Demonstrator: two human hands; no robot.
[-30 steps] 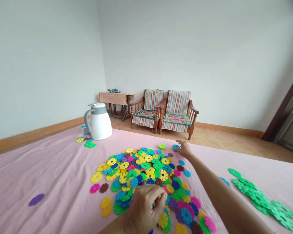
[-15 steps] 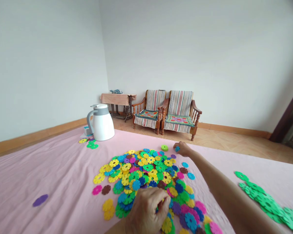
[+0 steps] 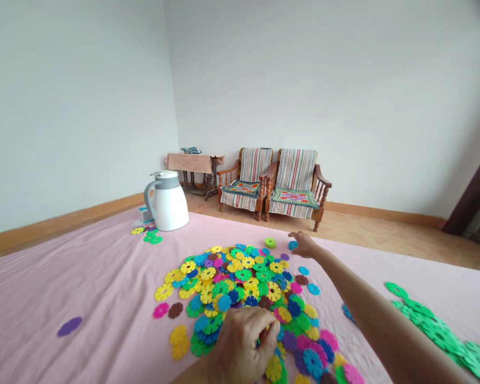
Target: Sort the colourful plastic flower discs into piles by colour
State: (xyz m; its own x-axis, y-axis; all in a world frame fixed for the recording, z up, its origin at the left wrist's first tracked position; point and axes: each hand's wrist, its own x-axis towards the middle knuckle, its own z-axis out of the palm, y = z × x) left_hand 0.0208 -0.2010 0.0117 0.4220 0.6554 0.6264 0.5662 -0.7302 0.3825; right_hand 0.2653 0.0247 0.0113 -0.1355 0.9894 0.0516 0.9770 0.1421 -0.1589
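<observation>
My right hand point(image 3: 304, 245) reaches out to the far edge of the pink cloth. Its fingers are stretched and a little apart, right at a small blue flower-shaped plastic disc point(image 3: 293, 245). A lime-green disc point(image 3: 270, 242) lies just left of it. My left hand point(image 3: 246, 344) is closed at the near side of a large pile of mixed-colour discs point(image 3: 240, 274). Its fingers are curled in, and whatever they may hold is hidden.
A pink cloth point(image 3: 116, 298) covers the surface. Overlapping green discs point(image 3: 440, 333) lie at the right, and a purple disc point(image 3: 69, 326) at the left. A white jug point(image 3: 170, 205) stands at the back left. Two wooden armchairs point(image 3: 294, 184) are beyond the edge.
My right hand has shifted slightly right, and its fingers have straightened over the small blue disc. More blue discs now show beside my right forearm. My left hand has stayed put.
</observation>
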